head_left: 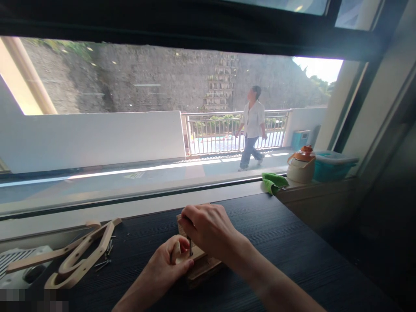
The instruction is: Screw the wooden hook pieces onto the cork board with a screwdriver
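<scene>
My left hand (169,260) is closed round the end of a pale, curved wooden piece (178,252), thumb and fingers pressing it from the side. Over it, my right hand (206,223) makes a fist round what looks like a screwdriver. Only its thin dark shaft (190,248) shows, pointing down at the pale wood; the handle is hidden in my fist. Under both hands lies a rough-edged wooden block (203,269), partly covered by them. Whether the shaft's tip sits in a screw head I cannot tell.
Curved wooden strips with holes (86,253) and several loose screws (105,260) lie left on the dark table (260,234). A green cloth (274,183), a bottle with an orange lid (301,167) and a teal box (334,166) stand along the sill. Outside the window, a person (252,125) walks.
</scene>
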Tool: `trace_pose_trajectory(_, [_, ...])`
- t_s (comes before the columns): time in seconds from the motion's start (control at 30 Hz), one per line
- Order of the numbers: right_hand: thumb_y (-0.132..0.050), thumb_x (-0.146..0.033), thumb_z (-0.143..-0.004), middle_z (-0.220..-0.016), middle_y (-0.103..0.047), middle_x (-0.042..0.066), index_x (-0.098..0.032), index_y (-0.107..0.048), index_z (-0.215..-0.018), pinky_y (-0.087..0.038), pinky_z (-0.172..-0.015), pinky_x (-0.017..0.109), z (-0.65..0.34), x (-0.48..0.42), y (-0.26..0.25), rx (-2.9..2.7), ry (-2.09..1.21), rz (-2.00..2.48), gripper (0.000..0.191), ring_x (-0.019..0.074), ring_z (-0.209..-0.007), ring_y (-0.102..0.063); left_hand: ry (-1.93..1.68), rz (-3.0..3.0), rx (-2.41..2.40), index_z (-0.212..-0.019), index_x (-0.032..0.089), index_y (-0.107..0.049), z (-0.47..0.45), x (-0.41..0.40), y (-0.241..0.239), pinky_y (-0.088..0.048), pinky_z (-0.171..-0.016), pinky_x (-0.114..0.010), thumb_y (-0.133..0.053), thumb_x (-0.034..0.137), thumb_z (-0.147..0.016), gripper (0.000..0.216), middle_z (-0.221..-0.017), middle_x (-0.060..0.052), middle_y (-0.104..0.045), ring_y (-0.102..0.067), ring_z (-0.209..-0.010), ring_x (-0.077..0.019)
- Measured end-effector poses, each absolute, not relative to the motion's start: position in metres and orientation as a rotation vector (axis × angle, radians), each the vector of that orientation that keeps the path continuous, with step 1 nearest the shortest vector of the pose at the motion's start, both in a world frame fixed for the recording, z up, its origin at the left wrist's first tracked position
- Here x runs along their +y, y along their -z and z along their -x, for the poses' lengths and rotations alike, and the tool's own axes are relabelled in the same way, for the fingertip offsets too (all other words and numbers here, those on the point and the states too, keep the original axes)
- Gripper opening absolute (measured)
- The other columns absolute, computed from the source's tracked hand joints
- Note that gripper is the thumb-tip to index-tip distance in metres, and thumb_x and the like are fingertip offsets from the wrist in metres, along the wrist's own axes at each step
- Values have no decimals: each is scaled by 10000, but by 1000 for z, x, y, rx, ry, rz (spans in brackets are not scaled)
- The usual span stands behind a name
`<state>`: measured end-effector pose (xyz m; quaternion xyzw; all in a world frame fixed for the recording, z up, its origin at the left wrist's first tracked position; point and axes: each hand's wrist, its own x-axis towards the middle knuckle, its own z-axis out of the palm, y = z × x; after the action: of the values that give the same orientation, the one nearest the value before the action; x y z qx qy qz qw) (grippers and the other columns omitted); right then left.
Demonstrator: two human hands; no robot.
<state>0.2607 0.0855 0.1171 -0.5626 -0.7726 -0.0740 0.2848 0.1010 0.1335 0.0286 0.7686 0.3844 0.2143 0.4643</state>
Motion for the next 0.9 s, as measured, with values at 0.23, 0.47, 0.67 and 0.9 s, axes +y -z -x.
trace_pose_trajectory(0.23, [-404,-331,-898,-676,-649,15,-180,-546,-753,-225,-553,268,-263,83,-118,-2041,195,1566,253,117,-608,-571,-512,-1948,994,-847,181,-529,-102,130,-35,-389,-634,-205,-591,311,-714,196,-721,43,-496,-447,-687,-120])
trace_pose_trajectory(0.47, [-402,-295,-903,-732,-658,14,-193,-589,-829,-279,-601,255,-264,78,-123,-2171,102,1435,226,125,-682,-595,-534,-1906,979,-818,176,-533,-102,131,-34,-407,-651,-215,-607,314,-697,198,-721,34,-528,-471,-696,-131])
trace_pose_trajectory(0.67, [-391,-383,-908,-698,-663,44,-173,-574,-827,-239,-552,282,-270,89,-119,-2054,120,1633,290,152,-640,-607,-535,-1939,976,-882,172,-556,-102,131,-35,-400,-652,-212,-609,336,-702,249,-746,29,-533,-477,-697,-128])
trace_pose_trajectory(0.9, [-427,-282,-884,-716,-650,-3,-190,-554,-801,-263,-578,258,-261,85,-115,-2066,165,1492,177,123,-651,-587,-557,-1896,949,-837,176,-536,-102,132,-30,-385,-624,-202,-616,343,-706,227,-706,49,-520,-447,-655,-111])
